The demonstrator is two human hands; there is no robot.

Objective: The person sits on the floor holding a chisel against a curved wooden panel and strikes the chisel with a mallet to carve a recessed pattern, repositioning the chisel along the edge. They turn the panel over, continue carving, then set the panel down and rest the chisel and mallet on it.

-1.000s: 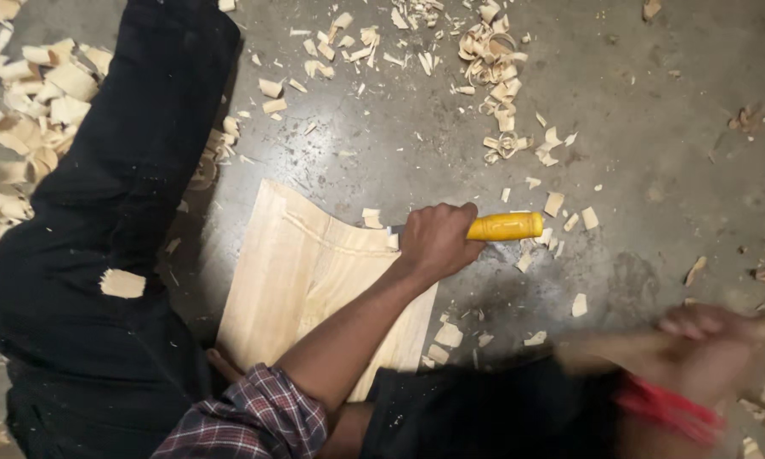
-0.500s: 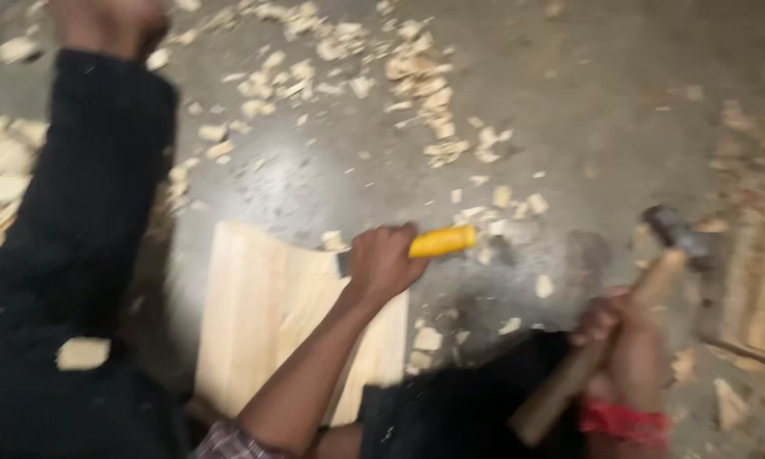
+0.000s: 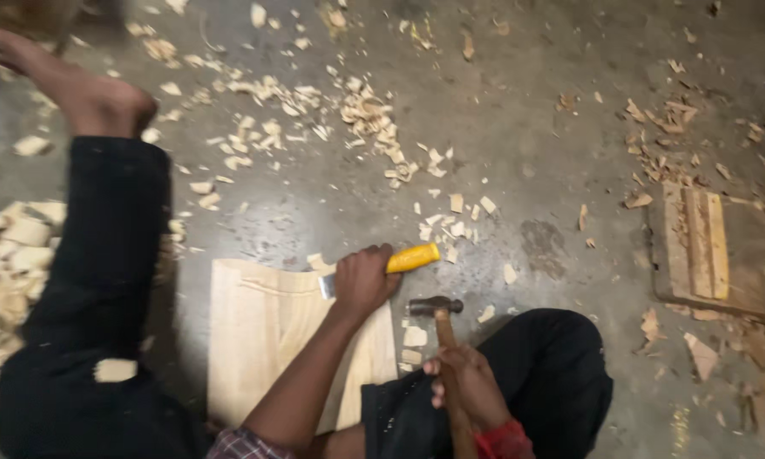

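We take the pale wooden board [image 3: 268,331] lying flat on the grey concrete floor [image 3: 535,136] as our landmark. At the board's far right corner, our left hand [image 3: 364,280] is wrapped tight around a yellow-handled chisel [image 3: 399,262], whose metal shows on the board side of the fist while the handle points away over bare floor. Just off the board's right edge, our right hand [image 3: 467,387] is closed firmly around the wooden shaft of a hammer [image 3: 436,308], its dark head just short of the chisel handle and not touching it. Our black-trousered legs flank the board on both sides. Beyond the far edge lies open floor strewn with wood chips [image 3: 374,119]. Well to the right of the board sits a slatted wooden block [image 3: 695,242].
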